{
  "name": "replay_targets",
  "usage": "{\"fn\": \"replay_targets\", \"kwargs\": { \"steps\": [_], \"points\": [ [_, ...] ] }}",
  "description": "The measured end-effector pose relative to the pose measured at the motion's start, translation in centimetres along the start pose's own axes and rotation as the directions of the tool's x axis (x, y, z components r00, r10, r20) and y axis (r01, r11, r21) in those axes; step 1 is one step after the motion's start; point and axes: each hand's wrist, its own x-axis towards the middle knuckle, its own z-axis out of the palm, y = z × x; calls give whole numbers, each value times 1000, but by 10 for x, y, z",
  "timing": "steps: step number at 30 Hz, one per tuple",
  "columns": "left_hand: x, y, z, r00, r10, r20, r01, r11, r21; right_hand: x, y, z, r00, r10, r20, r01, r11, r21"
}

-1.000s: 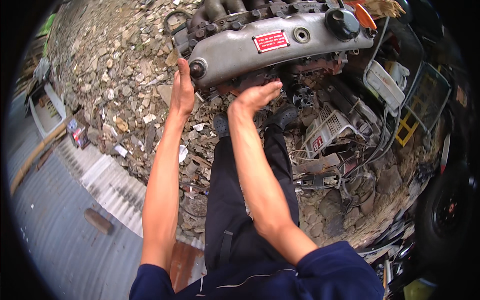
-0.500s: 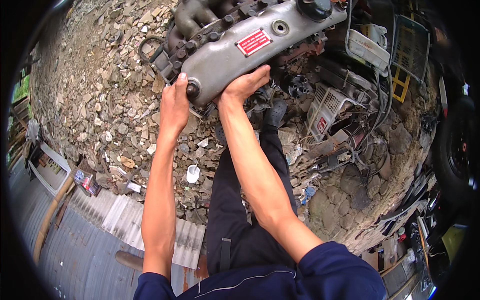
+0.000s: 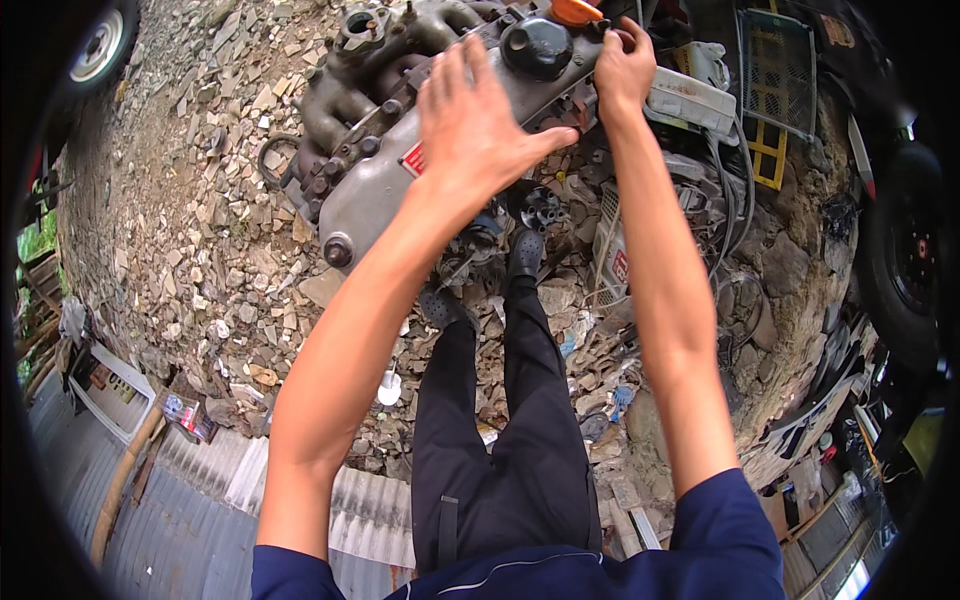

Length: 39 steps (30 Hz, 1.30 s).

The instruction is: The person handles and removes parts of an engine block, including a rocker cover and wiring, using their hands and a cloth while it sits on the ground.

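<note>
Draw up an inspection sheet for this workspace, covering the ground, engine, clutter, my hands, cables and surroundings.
Surface: uneven stone rubble.
Job's things: engine with silver cover and black cap.
Clutter: white plastic container, blue scrap.
Hands: left hand spread open over the cover, contact unclear; right hand curled at the cover's right end, grip unclear.
Cables: grey cables beside the container.
Surroundings: dark wheel at right; corrugated sheets lower left.

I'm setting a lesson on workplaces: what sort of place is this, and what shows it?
Probably an outdoor vehicle repair or scrap yard: there is an exposed engine, a dark wheel at the right edge, and loose, stony ground.
</note>
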Motion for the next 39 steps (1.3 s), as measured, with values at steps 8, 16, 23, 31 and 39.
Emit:
{"fn": "replay_targets", "kwargs": {
  "steps": [8,16,23,31,39],
  "points": [
    [44,4,72,991,-103,-91,114,985,128,63,7,-15,780,-342,525,490,855,-172],
    [52,5,70,997,-79,-15,80,979,189,51,18,-14,829,-399,391,474,873,-114],
    [57,11,58,993,-85,82,62,965,253,56,25,-20,785,-439,438,569,790,-229],
    [52,9,59,999,-35,-5,36,976,214,108,-4,-19,376,-218,901,864,433,-256],
    [51,11,53,989,-117,87,104,985,138,106,0,-21,401,-177,899,799,547,-250]
  ]
}}
